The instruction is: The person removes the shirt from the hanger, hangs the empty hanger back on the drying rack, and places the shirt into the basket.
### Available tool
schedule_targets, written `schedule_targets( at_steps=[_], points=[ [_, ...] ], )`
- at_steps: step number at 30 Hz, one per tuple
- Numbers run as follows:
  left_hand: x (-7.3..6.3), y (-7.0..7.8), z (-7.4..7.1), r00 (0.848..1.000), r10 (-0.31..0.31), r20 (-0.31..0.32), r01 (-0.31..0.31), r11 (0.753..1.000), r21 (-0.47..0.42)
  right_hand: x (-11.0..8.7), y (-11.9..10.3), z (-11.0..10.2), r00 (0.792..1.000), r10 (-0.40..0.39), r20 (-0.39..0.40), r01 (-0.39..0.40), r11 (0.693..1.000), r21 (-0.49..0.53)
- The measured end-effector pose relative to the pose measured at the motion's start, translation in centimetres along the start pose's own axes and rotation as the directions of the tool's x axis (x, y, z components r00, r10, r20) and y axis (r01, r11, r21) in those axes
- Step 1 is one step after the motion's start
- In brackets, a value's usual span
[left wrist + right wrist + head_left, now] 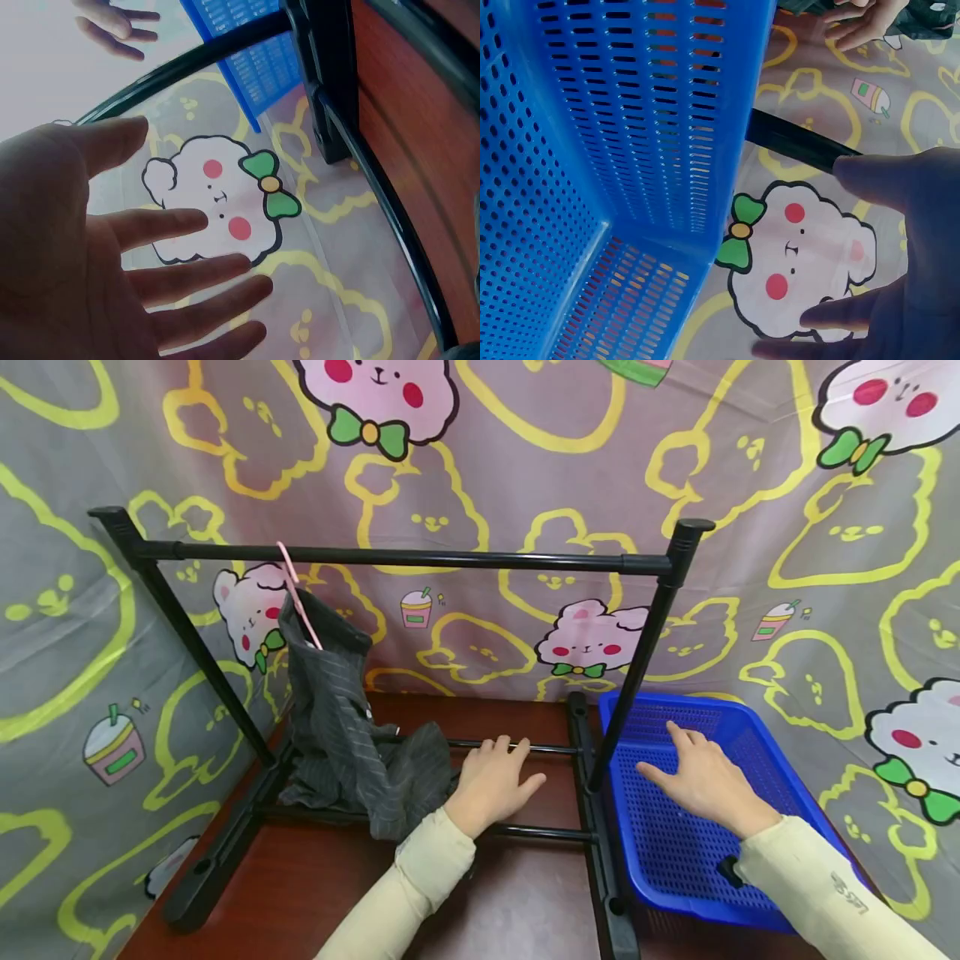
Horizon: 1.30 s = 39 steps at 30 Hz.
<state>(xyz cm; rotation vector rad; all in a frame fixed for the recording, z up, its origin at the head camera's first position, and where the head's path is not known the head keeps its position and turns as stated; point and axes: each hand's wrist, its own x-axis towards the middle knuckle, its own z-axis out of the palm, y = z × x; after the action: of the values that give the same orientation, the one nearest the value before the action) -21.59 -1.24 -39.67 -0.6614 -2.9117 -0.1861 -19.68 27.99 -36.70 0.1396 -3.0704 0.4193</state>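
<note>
The dark striped garment [341, 718] is already up on its pink hanger [302, 610], hooked over the rail [465, 558] near its left end, but its bottom half lies bunched about the lower bars [540, 833], not yet straightened. The left hand [491, 783], fingers spread and holding nothing, is beside the cloth, contact hard to judge; the right hand [703, 777], likewise open-fingered, hovers over the blue basket [660, 852].

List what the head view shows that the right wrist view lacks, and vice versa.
Head only: the pink hanger hooked on the top bar, and the cream sleeves.
Right wrist only: no separate object, just a close-up of the slotted inner wall of the blue basket.
Both: basket, part of the black rack, backdrop, left grip and right grip.
</note>
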Motion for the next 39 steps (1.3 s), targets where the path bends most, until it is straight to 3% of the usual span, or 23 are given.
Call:
schedule_targets(
  at_steps=[7, 13, 23, 28, 33, 35, 37, 39],
  points=[
    [-1.4, -0.2, -0.4, 0.996, 0.064, -0.066, -0.066, 0.997, -0.027, -0.3, -0.9, -0.4, 0.999, -0.031, -0.019, 0.031, 0.999, 0.011],
    [-3.0, -0.5, 0.2, 0.982, 0.136, -0.130, -0.145, 0.987, -0.064, -0.5, -1.4, -0.3, 0.994, -0.090, -0.069, 0.092, 0.996, 0.021],
    [-6.9, -2.7, 2.2, 0.973, 0.212, -0.092, -0.225, 0.959, -0.173, -1.1, -2.7, -0.2, 0.982, -0.152, -0.108, 0.156, 0.987, 0.032],
    [-8.6, -4.0, 2.4, 0.964, 0.256, -0.073, -0.266, 0.915, -0.304, -1.3, -3.5, -0.1, 0.974, -0.190, -0.126, 0.196, 0.980, 0.041],
    [-10.6, -5.3, 2.2, 0.926, 0.367, -0.085, -0.370, 0.842, -0.393, -1.2, -4.5, 0.4, 0.968, -0.219, -0.118, 0.227, 0.972, 0.058],
    [-11.4, -6.1, 2.3, 0.917, 0.392, -0.071, -0.384, 0.821, -0.424, -1.1, -4.9, 0.6, 0.968, -0.229, -0.104, 0.236, 0.970, 0.063],
    [-12.2, -7.1, 2.5, 0.919, 0.393, -0.044, -0.370, 0.814, -0.448, -0.9, -5.3, 0.8, 0.968, -0.236, -0.091, 0.242, 0.968, 0.065],
    [-12.9, -8.3, 2.7, 0.932, 0.363, -0.002, -0.321, 0.822, -0.470, -0.8, -5.7, 0.9, 0.966, -0.242, -0.088, 0.248, 0.967, 0.065]
  ],
)
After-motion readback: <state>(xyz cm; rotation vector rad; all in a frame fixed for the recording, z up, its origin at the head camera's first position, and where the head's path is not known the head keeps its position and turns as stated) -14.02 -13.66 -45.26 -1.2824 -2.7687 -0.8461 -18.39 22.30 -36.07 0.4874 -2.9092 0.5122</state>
